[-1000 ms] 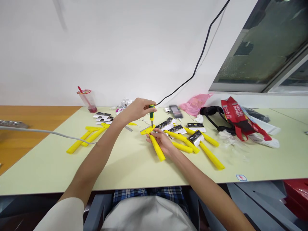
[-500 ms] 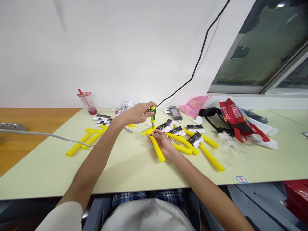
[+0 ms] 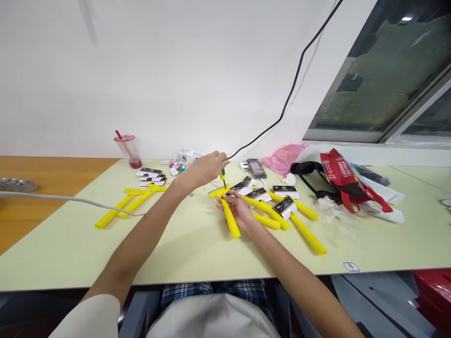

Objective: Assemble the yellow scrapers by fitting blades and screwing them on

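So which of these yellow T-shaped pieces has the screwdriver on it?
The piece under the right hand: the screwdriver tip meets its crossbar. The others have no tool on them.

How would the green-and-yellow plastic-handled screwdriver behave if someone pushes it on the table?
The green-and-yellow plastic-handled screwdriver would probably roll, because its handle looks round. Its thin metal shaft looks stiff, unlikely to bend. It seems light: the left hand holds it in its fingers.

My 1 head-worn camera looks forward and down from just behind the near edge of the pale green table, close above my left hand and right hand, out past the far edge to the white wall, with a window at upper right.
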A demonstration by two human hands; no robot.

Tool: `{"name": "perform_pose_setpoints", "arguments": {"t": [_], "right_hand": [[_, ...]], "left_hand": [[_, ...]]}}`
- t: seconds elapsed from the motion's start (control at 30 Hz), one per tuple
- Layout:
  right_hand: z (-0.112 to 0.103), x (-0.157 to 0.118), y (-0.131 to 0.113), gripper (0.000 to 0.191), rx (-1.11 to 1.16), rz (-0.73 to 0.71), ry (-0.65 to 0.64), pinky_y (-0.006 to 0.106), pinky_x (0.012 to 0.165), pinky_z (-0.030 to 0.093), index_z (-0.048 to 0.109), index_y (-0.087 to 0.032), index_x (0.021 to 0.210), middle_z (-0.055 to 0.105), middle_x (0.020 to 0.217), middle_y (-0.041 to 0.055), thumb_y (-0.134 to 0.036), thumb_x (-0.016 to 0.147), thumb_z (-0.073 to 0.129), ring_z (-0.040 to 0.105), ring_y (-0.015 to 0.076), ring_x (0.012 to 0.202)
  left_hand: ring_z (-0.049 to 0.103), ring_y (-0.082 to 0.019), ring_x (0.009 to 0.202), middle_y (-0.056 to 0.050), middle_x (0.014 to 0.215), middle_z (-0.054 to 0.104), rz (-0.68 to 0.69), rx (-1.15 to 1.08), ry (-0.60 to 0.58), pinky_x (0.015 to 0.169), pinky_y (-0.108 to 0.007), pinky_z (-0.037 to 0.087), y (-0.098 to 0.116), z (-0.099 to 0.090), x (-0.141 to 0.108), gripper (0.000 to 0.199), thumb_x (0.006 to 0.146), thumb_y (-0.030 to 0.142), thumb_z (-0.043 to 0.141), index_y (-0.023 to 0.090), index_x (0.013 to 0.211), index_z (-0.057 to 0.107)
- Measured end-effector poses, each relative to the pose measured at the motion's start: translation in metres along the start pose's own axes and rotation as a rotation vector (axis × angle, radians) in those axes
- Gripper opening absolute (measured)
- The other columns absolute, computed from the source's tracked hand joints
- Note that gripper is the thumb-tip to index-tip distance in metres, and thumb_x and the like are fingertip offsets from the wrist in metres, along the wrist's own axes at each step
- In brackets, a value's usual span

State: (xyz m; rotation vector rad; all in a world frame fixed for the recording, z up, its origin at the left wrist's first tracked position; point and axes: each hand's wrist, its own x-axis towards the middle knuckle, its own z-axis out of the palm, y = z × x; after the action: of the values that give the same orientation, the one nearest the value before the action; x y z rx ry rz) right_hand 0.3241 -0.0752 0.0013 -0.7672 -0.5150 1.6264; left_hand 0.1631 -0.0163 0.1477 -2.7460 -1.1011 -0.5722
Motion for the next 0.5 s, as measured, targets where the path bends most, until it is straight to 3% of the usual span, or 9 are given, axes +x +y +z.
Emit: {"name": "perform_pose_setpoints", "arguments": {"t": [0.27, 0.5], "right_hand": [[0.0, 0.0, -0.002, 0.04, 0.005, -0.023, -0.02, 0.037, 0.079, 0.073, 0.059, -0.024, 0.103, 0.079, 0.095, 0.0029, -0.003, 0.079, 0.083, 0.084, 0.0245, 0.091], [0.001, 0.0, -0.001, 0.041, -0.003, -0.023, -0.013, 0.037, 0.077, 0.073, 0.057, -0.025, 0.104, 0.079, 0.096, 0.0026, -0.003, 0.079, 0.081, 0.084, 0.0245, 0.092]], "left_hand": [[0.071, -0.024, 0.105, -0.01, 0.125, 0.073, 0.066, -0.293, 0.09, 0.093, -0.037, 0.052, -0.002, -0.006, -0.005, 0.03, 0.11, 0.031, 0.049, 0.024, 0.138, 0.059], [0.072, -0.022, 0.095, -0.008, 0.111, 0.077, 0.038, -0.38, 0.063, 0.085, -0.034, 0.051, -0.001, -0.013, -0.007, 0.03, 0.105, 0.029, 0.056, 0.025, 0.135, 0.061]]}}
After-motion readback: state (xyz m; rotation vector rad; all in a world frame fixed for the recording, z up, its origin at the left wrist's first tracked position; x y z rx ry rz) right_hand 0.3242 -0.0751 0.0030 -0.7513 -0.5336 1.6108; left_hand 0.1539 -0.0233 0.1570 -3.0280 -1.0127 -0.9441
